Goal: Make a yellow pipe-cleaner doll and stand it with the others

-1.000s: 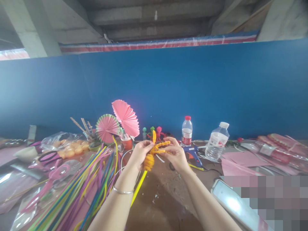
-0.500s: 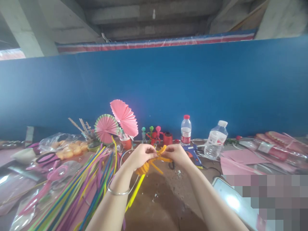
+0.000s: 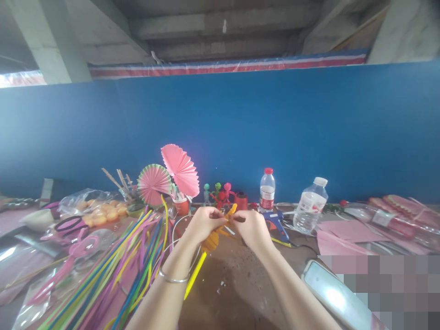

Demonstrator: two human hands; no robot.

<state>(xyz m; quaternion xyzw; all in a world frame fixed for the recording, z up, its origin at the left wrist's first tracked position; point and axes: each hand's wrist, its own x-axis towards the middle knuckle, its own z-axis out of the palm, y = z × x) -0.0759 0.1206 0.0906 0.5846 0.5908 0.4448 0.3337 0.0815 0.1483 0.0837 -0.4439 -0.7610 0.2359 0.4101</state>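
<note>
Both my hands meet over the middle of the table at a piece made of orange pipe cleaner (image 3: 210,241). My left hand (image 3: 207,223) is closed in a pinch on it, with the rounded orange part hanging below the fingers. My right hand (image 3: 253,229) is closed too, its fingertips beside the orange strand that sticks up between the hands; whether they grip it is hidden. A short white strip shows between the hands. Below the orange piece, a bright yellow stick (image 3: 195,276) slants down toward me.
Loose coloured pipe cleaners (image 3: 99,279) spread across the left. Behind my hands stand small figures (image 3: 227,189), a red cup (image 3: 181,207) beside pink paper fans (image 3: 180,169), and a red-capped bottle (image 3: 267,192). A blue glue gun (image 3: 280,225), a white-capped bottle (image 3: 311,206) and a phone (image 3: 335,293) are on the right.
My right hand has turned and its fingers have curled in more. The orange strands between my hands have shifted, and a white strip now shows there. The whole view has shifted slightly.
</note>
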